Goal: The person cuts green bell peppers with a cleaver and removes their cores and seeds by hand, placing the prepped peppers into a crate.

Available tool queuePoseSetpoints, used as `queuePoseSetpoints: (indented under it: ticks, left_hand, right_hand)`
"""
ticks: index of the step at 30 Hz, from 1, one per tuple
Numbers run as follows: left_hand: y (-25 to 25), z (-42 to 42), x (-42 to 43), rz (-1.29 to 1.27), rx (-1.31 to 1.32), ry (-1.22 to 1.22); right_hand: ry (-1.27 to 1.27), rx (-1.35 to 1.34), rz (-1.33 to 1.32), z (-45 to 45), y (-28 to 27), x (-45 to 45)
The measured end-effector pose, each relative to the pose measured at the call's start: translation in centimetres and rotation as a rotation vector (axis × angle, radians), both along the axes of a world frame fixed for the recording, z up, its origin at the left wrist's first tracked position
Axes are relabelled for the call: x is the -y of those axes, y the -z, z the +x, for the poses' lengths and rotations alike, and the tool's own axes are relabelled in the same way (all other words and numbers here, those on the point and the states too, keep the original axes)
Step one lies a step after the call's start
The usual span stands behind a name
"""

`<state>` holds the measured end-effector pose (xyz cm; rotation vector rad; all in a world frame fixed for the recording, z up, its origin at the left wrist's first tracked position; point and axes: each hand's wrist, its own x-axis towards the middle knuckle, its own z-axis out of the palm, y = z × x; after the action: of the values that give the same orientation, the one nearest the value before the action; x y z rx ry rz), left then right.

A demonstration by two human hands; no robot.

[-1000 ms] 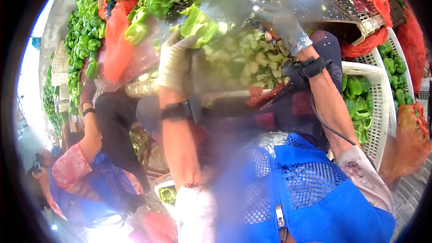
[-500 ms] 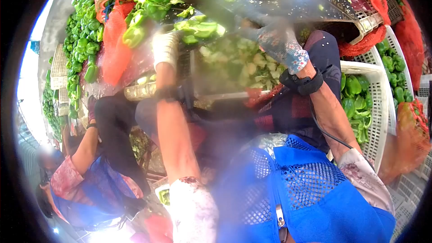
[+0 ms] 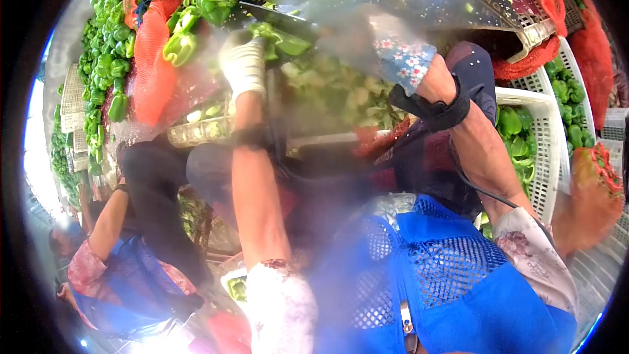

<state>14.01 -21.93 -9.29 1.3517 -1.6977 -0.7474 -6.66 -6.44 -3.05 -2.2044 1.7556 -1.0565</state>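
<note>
My left hand (image 3: 242, 62), in a whitish glove, is closed on a piece of green pepper (image 3: 280, 40) above the board. My right hand (image 3: 390, 39), in a glove with a flowered cuff, is blurred; a dark knife (image 3: 278, 18) reaches from its side toward the pepper, with its blade over the piece. The handle is smeared by haze. Below and between the hands lies a bin of pale green pepper scraps (image 3: 341, 95), partly blurred.
Whole green peppers (image 3: 108, 59) are piled at the left beside a red mesh bag (image 3: 154, 65). A white crate (image 3: 547, 157) with peppers stands at the right. A co-worker in a blue vest (image 3: 131, 288) sits at the lower left.
The knife now shows across the pepper piece. My right hand has moved left and up, its cuff now turned. My left hand has lowered slightly since the first frame, still with pepper.
</note>
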Motion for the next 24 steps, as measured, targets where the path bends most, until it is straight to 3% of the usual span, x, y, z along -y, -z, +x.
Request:
queuePoseSetpoints:
  ticks: [4,7,9,12,15,17,20,21,22,24]
  left_hand:
    - [-0.8,-0.7,-1.6,0.011,-0.087,-0.039]
    - [-3.9,-1.3,-4.1,-0.008,0.132,-0.121]
    - [-2.7,-1.0,-4.2,0.008,-0.166,-0.124]
    - [-1.7,-0.7,-5.2,0.043,-0.479,-0.162]
    - [-2.1,0.0,-5.8,0.029,-0.728,-0.182]
    - [-3.3,0.8,-7.1,0.048,-0.696,-0.160]
    - [-5.8,-0.5,-9.2,0.169,-0.855,-0.167]
    - [-6.2,-1.2,-9.8,0.208,-0.930,-0.186]
    - [-6.6,-1.7,-10.6,0.192,-0.757,-0.130]
    - [-5.7,-3.0,-11.2,0.259,-0.752,0.177]
  right_hand:
    - [-0.146,-0.237,-0.111,0.0,1.6,1.4]
    - [-0.130,-0.215,-0.371,0.1,1.9,1.4]
    - [0.056,0.151,0.153,-0.3,-1.6,0.8]
    - [-0.116,0.386,0.112,-4.2,2.3,2.0]
    - [0.217,0.546,0.573,-4.0,0.8,1.7]
    - [0.073,0.163,0.212,-4.7,2.6,2.3]
    - [0.165,-0.091,-0.062,-2.9,0.1,0.5]
    - [0.169,0.017,-0.054,-1.7,-0.9,-0.6]
    - [0.173,0.127,-0.051,-0.4,-1.9,-1.8]
    - [0.016,0.618,0.065,1.0,-2.6,-3.5]
